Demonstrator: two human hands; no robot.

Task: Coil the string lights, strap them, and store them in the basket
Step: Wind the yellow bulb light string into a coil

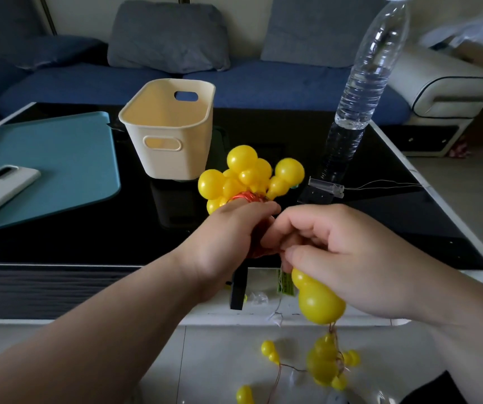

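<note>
The string lights are yellow gourd-shaped bulbs on thin copper wire. My left hand (228, 237) grips a coiled bunch of them (246, 176), with copper wire wound around its fingers. My right hand (342, 258) pinches the wire just above another yellow gourd (319, 298) that hangs below it. More gourds (324, 363) dangle on the wire near the floor. The cream basket (170, 132) stands on the black table behind the bunch, with nothing in it. A clear battery box (326, 188) lies on the table with thin wires running right.
A tall clear water bottle (359, 91) stands at the right of the black glass table (88, 228). A teal mat (59, 164) with a white phone (1, 191) on it lies at the left. A blue sofa (234, 80) stands behind the table.
</note>
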